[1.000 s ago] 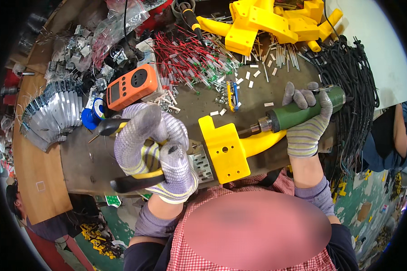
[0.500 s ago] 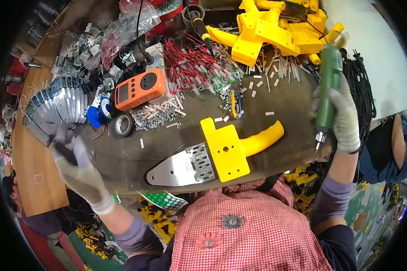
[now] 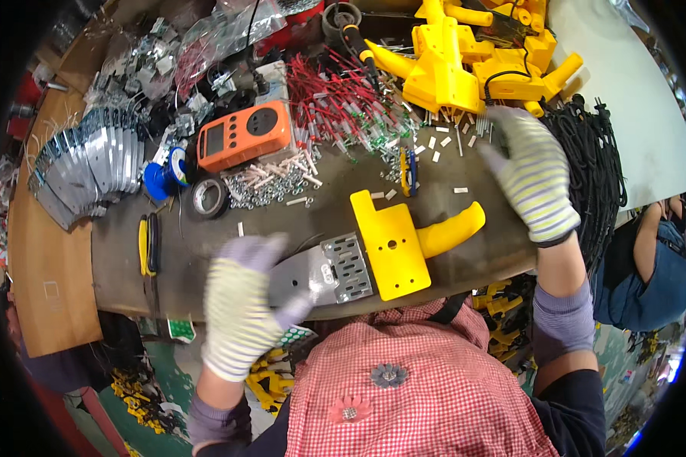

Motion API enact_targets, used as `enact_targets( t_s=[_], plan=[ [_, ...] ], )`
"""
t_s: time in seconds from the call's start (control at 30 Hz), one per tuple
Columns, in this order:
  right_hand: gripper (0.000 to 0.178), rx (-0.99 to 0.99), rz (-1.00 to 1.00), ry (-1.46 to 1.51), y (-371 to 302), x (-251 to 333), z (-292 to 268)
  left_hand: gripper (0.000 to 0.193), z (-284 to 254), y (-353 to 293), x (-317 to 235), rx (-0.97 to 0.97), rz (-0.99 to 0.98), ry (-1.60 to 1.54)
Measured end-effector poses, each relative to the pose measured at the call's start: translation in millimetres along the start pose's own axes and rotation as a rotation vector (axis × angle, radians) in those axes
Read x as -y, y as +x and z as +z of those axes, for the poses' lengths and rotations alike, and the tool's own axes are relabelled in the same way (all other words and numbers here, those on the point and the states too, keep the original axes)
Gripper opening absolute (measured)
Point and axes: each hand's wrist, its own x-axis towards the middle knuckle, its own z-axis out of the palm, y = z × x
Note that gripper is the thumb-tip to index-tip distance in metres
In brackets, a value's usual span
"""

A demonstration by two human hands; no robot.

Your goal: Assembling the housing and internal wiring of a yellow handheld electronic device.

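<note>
Yellow handle (image 3: 392,251): on the worktop (image 3: 480,255), metal plate (image 3: 310,276) at its 8 o'clock.
Left hand (image 3: 244,305): at the plate's 9 o'clock, thumb and fingers spread, blurry.
Right hand (image 3: 533,171): at the handle's 2 o'clock, thumb spread from fingers.

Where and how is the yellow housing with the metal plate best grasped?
Probably by its curved handle, from the right, where the right hand is: slim and rounded, it juts rightward from the flat housing, while the left hand is by the metal plate opposite.
</note>
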Motion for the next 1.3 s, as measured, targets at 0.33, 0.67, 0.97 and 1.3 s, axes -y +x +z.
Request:
enact_targets(
  t_s=[0.33, 0.67, 0.97, 1.3],
  plan=[
    [0.027, 0.447, -0.189, 0.226, 78.3, 109.1, 81.1, 0.061, 8.5, 10.9, 4.2, 0.338, -0.092, -0.388],
    [0.031, 0.389, 0.010, 0.660, 67.8, 59.2, 23.5, 0.021, 7.0, 2.3, 2.8, 0.186, 0.465, 0.159],
    [0.021, 0.693, 0.622, 1.378, 8.3, 84.0, -7.6, 0.016, 22.8, 130.9, 31.4, -0.088, 0.482, 0.476],
    [0.013, 0.392, -0.176, 0.791, -17.4, 107.8, 19.0, 0.024, 62.4, 207.1, 36.2, 0.094, 0.354, 0.629]
  ],
)
